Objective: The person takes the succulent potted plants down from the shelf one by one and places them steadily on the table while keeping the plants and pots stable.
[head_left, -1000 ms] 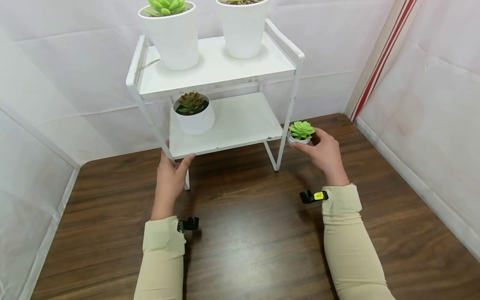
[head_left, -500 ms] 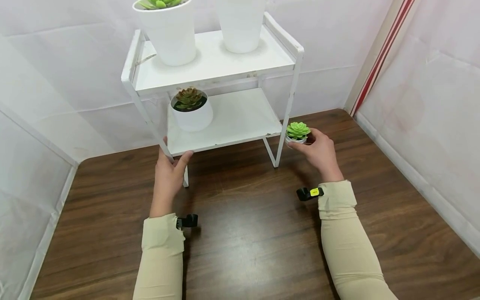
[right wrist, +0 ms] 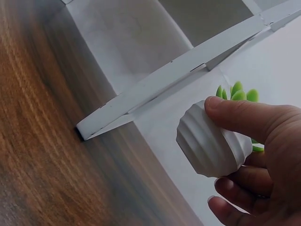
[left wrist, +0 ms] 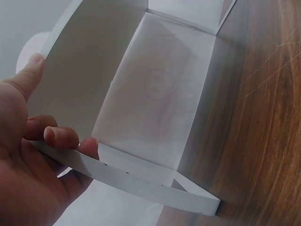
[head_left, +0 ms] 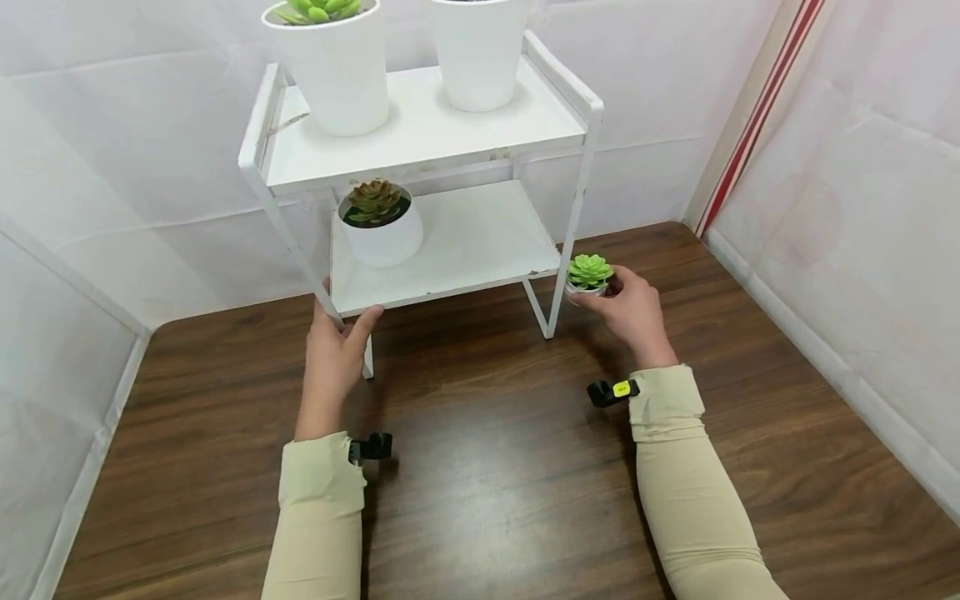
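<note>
One brown wood-grain tabletop (head_left: 487,467) carries one white two-tier rack (head_left: 427,162). Two tall white pots stand on the rack's upper shelf (head_left: 416,108): the left pot (head_left: 341,79) holds a green succulent (head_left: 318,10), the right pot (head_left: 478,58) is cut off at its top. One low round pot (head_left: 386,242) with a brownish succulent (head_left: 375,204) sits at the left of the rack's lower shelf (head_left: 480,237). The left hand (head_left: 332,354), at the rack's left side, curls its fingers round the side frame, thumb on the shelf edge. The right hand (head_left: 632,312) pinches one small ribbed pot (right wrist: 204,141), thumb and fingers parted by its width, just beside the rack's right side.
</note>
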`<state>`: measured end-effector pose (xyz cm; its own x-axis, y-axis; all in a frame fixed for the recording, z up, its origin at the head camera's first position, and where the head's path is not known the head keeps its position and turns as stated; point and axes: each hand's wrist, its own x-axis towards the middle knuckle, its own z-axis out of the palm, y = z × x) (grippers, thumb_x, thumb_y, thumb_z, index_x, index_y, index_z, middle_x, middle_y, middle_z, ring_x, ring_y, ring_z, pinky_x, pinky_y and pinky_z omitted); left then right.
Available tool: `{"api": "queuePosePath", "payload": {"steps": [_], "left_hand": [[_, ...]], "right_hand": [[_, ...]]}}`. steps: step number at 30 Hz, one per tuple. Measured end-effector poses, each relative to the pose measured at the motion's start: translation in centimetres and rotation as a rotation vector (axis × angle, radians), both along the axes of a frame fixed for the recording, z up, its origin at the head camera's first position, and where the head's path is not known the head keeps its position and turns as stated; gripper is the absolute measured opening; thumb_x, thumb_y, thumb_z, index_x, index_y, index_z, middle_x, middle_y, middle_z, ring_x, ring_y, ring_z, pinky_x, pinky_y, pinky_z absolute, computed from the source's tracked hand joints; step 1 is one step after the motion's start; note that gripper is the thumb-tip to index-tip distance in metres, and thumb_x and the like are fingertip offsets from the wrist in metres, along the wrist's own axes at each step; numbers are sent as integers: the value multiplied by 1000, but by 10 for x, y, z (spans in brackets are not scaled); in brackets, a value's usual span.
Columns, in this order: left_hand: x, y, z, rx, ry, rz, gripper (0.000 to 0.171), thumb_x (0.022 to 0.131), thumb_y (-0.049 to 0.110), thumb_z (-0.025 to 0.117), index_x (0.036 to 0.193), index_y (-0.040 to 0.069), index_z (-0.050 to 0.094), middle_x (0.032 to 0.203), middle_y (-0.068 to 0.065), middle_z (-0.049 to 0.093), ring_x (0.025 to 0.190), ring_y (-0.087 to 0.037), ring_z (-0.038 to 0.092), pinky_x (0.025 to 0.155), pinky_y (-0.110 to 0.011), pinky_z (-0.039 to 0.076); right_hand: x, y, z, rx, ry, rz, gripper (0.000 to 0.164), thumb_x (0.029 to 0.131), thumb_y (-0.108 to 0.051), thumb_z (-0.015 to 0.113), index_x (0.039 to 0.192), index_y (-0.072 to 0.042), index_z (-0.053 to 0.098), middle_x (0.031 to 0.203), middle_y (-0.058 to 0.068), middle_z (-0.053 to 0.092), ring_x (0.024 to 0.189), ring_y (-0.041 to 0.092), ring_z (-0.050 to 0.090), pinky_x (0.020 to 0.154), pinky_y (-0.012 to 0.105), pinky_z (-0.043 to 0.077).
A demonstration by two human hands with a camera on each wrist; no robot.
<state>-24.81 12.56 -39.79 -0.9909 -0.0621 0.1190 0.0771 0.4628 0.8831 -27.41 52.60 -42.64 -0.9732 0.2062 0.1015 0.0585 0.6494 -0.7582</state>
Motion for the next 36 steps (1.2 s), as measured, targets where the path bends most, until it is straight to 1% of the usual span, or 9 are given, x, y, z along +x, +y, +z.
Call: {"api": "queuePosePath", "payload": {"steps": [5, 15, 20, 28, 32, 36], "left_hand": [[0, 0, 1, -6, 15, 4, 93, 87, 62, 59, 156, 23, 10, 152, -16, 37, 126, -34, 54, 103, -52, 45], [-1, 0, 0, -10, 36, 21, 92, 88, 59, 60, 156, 22, 11, 148, -19, 42, 118, -35, 59, 100, -53, 46], [-1, 0, 0, -9, 27, 21, 93, 87, 60, 59, 156, 22, 11, 146, -20, 44, 113, -35, 61, 97, -52, 47], [-1, 0, -1, -13, 11, 18, 92, 86, 62, 58, 156, 24, 12, 140, -19, 50, 101, -32, 63, 92, -49, 49], [0, 0, -1, -11, 9, 15, 92, 87, 61, 59, 156, 24, 11, 140, -20, 50, 104, -33, 63, 92, -50, 49], [0, 0, 0, -11, 9, 17, 93, 86, 61, 59, 156, 23, 11, 143, -19, 48, 109, -33, 63, 94, -52, 48]], "right_hand": [[-2, -1, -3, 5, 3, -3, 76, 79, -49, 76, 136, -5, 51, 127, 18, 61, 111, 31, 60, 91, 48, 50], [-9, -1, -9, 4, -12, 12, 74, 80, -45, 77, 136, -5, 51, 124, 18, 63, 108, 30, 60, 92, 47, 49], [-9, -2, -13, 35, -36, 12, 70, 82, -47, 74, 134, -4, 53, 115, 17, 64, 97, 29, 57, 85, 44, 47], [-8, -2, -26, 57, -49, 15, 72, 81, -47, 75, 136, -6, 52, 115, 17, 64, 99, 30, 57, 87, 47, 47], [-9, -2, -30, 66, -47, 8, 73, 81, -46, 75, 136, -5, 51, 116, 17, 64, 101, 31, 58, 88, 48, 47], [-11, -3, -33, 71, -51, 10, 72, 82, -47, 74, 135, -5, 52, 114, 17, 64, 99, 31, 58, 87, 47, 47]]}}
